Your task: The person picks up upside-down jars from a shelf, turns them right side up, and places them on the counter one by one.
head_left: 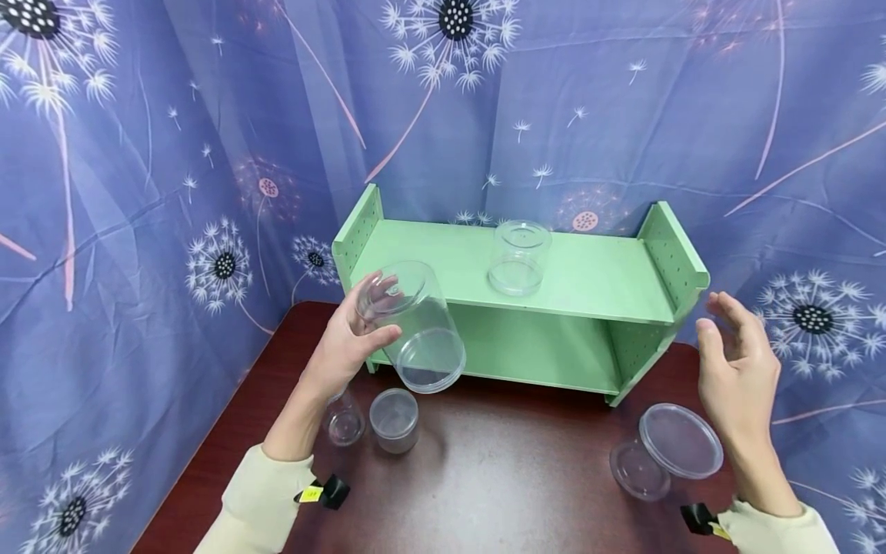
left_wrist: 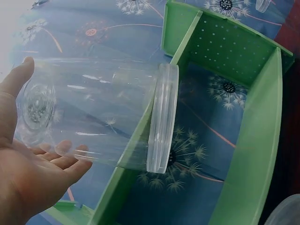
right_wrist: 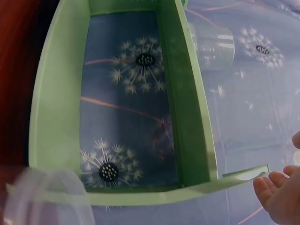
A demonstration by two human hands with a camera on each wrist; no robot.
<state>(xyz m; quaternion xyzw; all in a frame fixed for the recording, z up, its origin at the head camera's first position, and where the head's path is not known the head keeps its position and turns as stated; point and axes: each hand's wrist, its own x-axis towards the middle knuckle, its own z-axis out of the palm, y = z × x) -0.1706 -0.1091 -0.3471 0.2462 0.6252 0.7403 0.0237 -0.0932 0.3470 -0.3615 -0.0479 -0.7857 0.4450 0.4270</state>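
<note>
A large clear plastic jar (head_left: pixel 424 327) is held up in front of the green shelf, at its left part. My left hand (head_left: pixel 344 338) grips it near its base, thumb on one side and fingers on the other. The jar is tilted, and its lidded end (left_wrist: pixel 163 119) points away from the palm, down and to the right in the head view. My right hand (head_left: pixel 741 369) is raised off the shelf's right end, fingers loosely bent and nothing between them. Below it stands a clear container (head_left: pixel 640 471) with a wide round top (head_left: pixel 681 441).
A green two-level shelf (head_left: pixel 602 269) stands at the back of the dark red table (head_left: pixel 484 477). On its upper board is another clear jar (head_left: pixel 521 261). Front left are a small lidded jar (head_left: pixel 394 421) and a clear container (head_left: pixel 344 425). Patterned blue cloth (head_left: pixel 443 138) hangs behind.
</note>
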